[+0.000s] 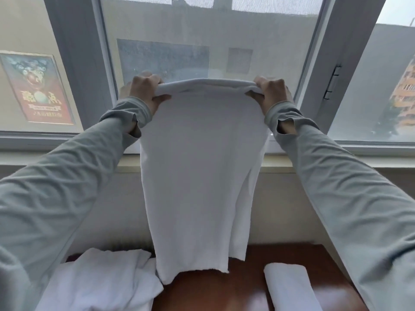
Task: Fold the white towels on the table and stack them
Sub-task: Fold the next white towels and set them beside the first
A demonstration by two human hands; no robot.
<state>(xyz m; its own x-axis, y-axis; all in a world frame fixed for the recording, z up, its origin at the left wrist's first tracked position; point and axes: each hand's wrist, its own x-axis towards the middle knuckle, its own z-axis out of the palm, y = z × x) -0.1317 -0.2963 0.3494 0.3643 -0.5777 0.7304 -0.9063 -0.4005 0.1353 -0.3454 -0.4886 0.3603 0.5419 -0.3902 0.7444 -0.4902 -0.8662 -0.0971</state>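
A white towel (199, 176) hangs doubled lengthwise in the air in front of the window, its lower edge just above the dark wooden table (213, 292). My left hand (146, 93) grips its top left corner and my right hand (272, 95) grips its top right corner. A loose heap of unfolded white towels (101, 281) lies on the table's left side. One folded white towel (289, 288) rests on the right side of the table.
A window with grey frames (76, 63) and a sill (314, 167) stands close behind the table. A red poster (38, 88) shows in the left pane. A white wall lies below the sill.
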